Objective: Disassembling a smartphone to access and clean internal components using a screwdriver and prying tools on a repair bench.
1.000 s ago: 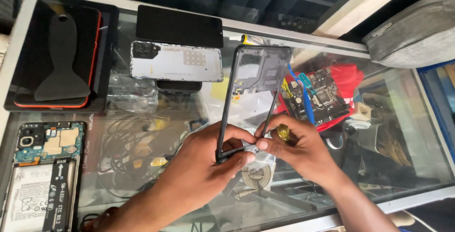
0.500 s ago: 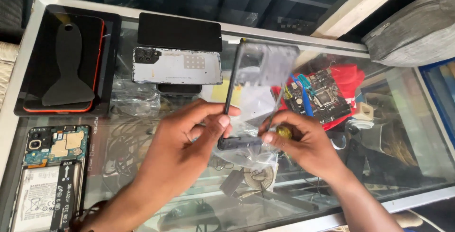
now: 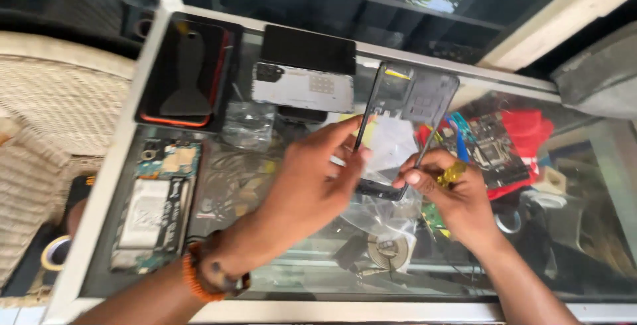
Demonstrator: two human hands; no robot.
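Above the glass tabletop [image 3: 119,165], I see both hands raised around a dark phone frame [image 3: 411,109] held off the surface. My left hand [image 3: 308,185] pinches the frame's left long edge, the fingers [image 3: 345,132] closed narrow on it from the side. My right hand [image 3: 458,195] grips the frame's lower corner between thumb and forefinger, and a yellow-handled screwdriver [image 3: 452,173] is tucked in the same hand, so those fingers are closed on both.

I read the frame's long axis as running up and away from me, tilted slightly to the right, its bottom end near my hands and its top end toward the far side of the counter. It lies between the two hands, touching both; the right hand sits at its lower end, the left further up its side.

Beneath it, on the glass, lies a clear plastic bag [image 3: 388,202]. Further left are an opened phone with its battery and board exposed [image 3: 156,205], a silvery back cover [image 3: 302,87], a black phone [image 3: 306,48] behind that, and a black plastic pry tool [image 3: 188,79] on a dark tray [image 3: 152,86].
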